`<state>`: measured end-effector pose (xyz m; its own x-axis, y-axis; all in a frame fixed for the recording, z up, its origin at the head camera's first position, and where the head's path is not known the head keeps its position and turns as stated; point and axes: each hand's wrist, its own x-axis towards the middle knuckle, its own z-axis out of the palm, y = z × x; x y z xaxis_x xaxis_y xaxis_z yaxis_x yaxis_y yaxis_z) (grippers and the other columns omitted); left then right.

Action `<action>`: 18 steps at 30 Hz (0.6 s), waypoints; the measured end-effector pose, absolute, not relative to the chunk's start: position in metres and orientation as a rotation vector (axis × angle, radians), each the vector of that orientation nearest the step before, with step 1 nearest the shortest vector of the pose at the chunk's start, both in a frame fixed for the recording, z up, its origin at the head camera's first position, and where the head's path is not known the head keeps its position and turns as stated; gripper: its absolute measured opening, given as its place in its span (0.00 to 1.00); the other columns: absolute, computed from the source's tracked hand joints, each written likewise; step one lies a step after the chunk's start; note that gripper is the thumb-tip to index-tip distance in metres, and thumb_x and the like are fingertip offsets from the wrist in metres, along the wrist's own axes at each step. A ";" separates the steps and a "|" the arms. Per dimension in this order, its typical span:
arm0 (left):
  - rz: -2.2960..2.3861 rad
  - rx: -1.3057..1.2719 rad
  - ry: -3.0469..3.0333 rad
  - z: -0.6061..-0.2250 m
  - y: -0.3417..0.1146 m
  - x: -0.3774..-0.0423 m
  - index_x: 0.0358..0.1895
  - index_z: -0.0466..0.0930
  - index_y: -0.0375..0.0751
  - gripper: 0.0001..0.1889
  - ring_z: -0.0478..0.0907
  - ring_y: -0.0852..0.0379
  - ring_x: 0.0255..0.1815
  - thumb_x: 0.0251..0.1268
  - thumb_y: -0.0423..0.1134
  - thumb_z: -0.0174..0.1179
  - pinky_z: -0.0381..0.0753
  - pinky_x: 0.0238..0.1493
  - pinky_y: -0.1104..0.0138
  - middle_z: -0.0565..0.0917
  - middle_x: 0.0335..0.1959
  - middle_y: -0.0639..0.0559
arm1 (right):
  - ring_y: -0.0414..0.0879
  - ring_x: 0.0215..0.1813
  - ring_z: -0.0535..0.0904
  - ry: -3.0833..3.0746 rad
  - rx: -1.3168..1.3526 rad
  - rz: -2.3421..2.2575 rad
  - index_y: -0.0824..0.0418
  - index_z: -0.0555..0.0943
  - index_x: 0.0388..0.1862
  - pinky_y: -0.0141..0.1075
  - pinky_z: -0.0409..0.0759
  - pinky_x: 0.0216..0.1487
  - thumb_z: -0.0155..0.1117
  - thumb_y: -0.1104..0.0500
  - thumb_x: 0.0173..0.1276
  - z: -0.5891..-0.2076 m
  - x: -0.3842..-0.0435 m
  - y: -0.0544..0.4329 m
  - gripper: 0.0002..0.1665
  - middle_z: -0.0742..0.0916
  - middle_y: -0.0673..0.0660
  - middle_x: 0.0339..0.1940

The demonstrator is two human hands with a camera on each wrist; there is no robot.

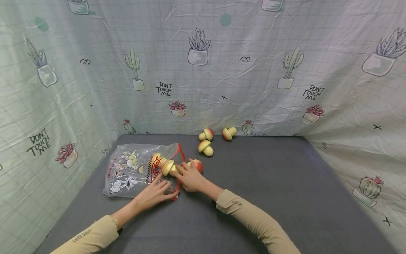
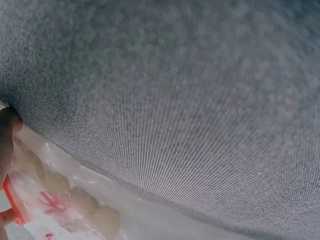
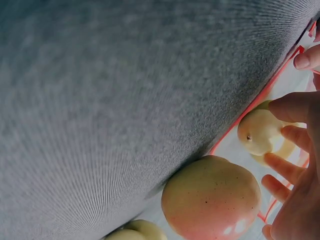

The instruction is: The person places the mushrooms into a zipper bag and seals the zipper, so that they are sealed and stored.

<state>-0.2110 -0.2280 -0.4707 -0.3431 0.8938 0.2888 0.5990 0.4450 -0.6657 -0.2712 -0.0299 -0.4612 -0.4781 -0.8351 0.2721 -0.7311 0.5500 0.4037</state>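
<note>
A clear drawstring-style plastic bag (image 1: 127, 165) with a red rim and printed cartoon figures lies flat, its mouth facing right. My left hand (image 1: 153, 194) holds the bag at its lower mouth edge, fingers spread over the plastic. At the mouth, my right hand (image 1: 190, 176) pinches a yellow-and-red toy mushroom (image 3: 260, 132) by its stem end, thumb on one side and fingers on the other. Another toy mushroom (image 1: 157, 159) shows through the plastic inside the bag. Right beside my right hand lies a redder mushroom (image 1: 198, 165), partly hidden by the fingers in the head view.
Three more toy mushrooms lie toward the back: one (image 1: 206, 148) nearer, one (image 1: 206, 134) behind it and one (image 1: 229, 133) to its right. The dark grey table (image 1: 269, 183) meets a cactus-printed curtain (image 1: 222, 77) at the back and sides.
</note>
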 end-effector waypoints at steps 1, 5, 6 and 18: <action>0.603 -1.243 -2.066 -0.471 -0.228 -0.211 0.51 0.74 0.66 0.27 0.73 0.53 0.34 0.51 0.34 0.37 0.68 0.54 0.44 0.71 0.31 0.50 | 0.48 0.58 0.67 -2.357 1.268 -0.320 0.45 0.67 0.62 0.56 0.60 0.60 0.56 0.50 0.59 -0.462 -0.272 -0.031 0.29 0.74 0.52 0.57; 0.602 -1.240 -2.063 -0.471 -0.228 -0.211 0.52 0.74 0.66 0.28 0.73 0.52 0.33 0.50 0.33 0.38 0.67 0.54 0.44 0.71 0.31 0.50 | 0.48 0.59 0.66 -2.378 1.267 -0.332 0.44 0.65 0.63 0.56 0.59 0.61 0.56 0.50 0.59 -0.463 -0.273 -0.032 0.30 0.73 0.51 0.57; 0.603 -1.241 -2.061 -0.471 -0.228 -0.210 0.52 0.73 0.66 0.28 0.73 0.52 0.33 0.50 0.33 0.38 0.67 0.54 0.44 0.71 0.31 0.50 | 0.48 0.59 0.66 -2.381 1.268 -0.340 0.45 0.65 0.63 0.56 0.59 0.61 0.55 0.50 0.59 -0.463 -0.273 -0.032 0.30 0.73 0.51 0.58; 0.604 -1.240 -2.067 -0.473 -0.230 -0.211 0.53 0.73 0.66 0.29 0.73 0.52 0.34 0.50 0.33 0.38 0.66 0.55 0.44 0.72 0.33 0.50 | 0.46 0.60 0.65 -2.346 1.284 -0.347 0.46 0.70 0.59 0.55 0.59 0.60 0.51 0.52 0.63 -0.461 -0.274 -0.019 0.24 0.73 0.46 0.58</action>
